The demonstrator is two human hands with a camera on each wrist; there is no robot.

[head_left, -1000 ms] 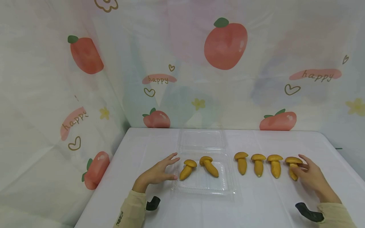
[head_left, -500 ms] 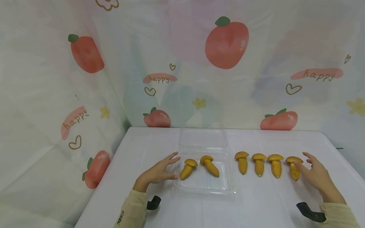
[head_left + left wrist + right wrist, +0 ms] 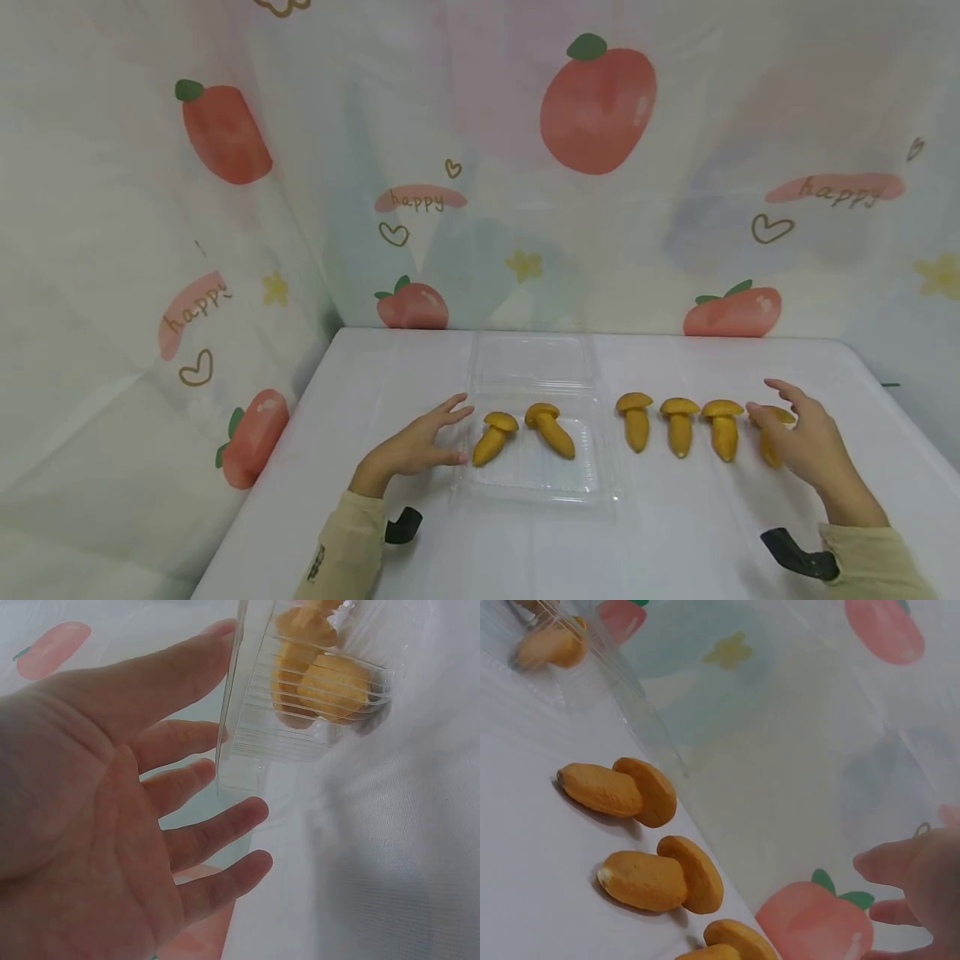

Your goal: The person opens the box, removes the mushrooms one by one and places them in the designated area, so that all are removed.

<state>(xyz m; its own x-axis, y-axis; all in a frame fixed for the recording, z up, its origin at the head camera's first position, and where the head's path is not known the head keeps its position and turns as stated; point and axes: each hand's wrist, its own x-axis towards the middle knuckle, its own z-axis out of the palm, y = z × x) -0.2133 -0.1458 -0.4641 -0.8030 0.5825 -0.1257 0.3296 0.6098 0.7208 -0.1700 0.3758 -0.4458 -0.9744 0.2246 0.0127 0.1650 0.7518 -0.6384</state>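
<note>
In the head view, a clear plastic clamshell box [image 3: 592, 493] lies open on the table with two yellow-brown mushrooms inside, a left one [image 3: 491, 439] and a right one [image 3: 553, 431]. My left hand [image 3: 414, 447] stays at the box's left side, fingers spread; whether the thumb touches the wall I cannot tell. To the right of the box several similar mushrooms [image 3: 680, 429] stand in a row, caps away from me. Above the rightmost mushroom [image 3: 770, 448] hovers my right hand [image 3: 813, 440], partly hiding it, with fingers apart and holding nothing.
The box's raised lid [image 3: 531, 360] reaches the table's back edge. Behind the white-covered table [image 3: 525, 554] hangs a fruit-print curtain [image 3: 480, 125], which also runs along the left. Dark curved pieces [image 3: 798, 554] sit at both wrists.
My right hand came off to the right of the rightmost mushroom, then shifted left and over it. The mushroom stays in the row. My left hand keeps its place.
</note>
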